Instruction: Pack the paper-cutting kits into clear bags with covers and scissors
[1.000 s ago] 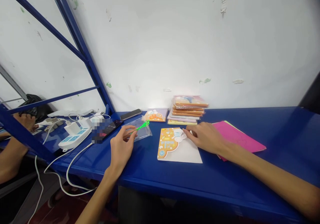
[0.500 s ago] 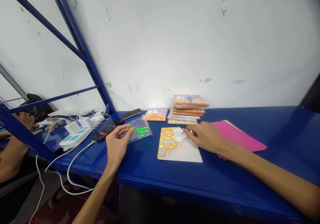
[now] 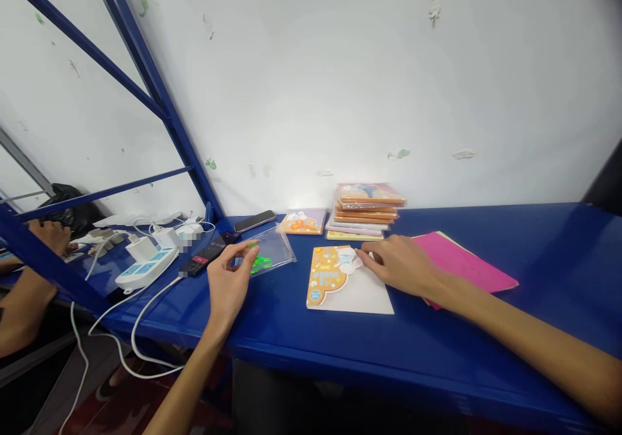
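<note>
My left hand (image 3: 230,276) pinches a small pair of green scissors (image 3: 261,264) between thumb and fingers, their loops toward me. A clear plastic sleeve (image 3: 279,244) lies on the desk under or around them; I cannot tell which. To the right, a booklet (image 3: 326,276) with an orange cartoon cover lies flat, white paper showing on its right part. My right hand (image 3: 393,263) is closed at the booklet's upper right, fingertips pinching the white die-cut edge of the cover.
Behind the booklet stands a stack of wrapped booklets (image 3: 369,208), with another orange booklet (image 3: 304,222) beside it. Pink paper (image 3: 466,263) lies right. Phones (image 3: 208,257), a power strip (image 3: 146,270) and white cables occupy the left, near a blue metal frame (image 3: 165,98). Another person's hand (image 3: 51,237) is beyond it.
The green scissors have shifted left and turned in my left hand, with the loops now lower and closer to my fingers. My right hand and the booklet have hardly moved.
</note>
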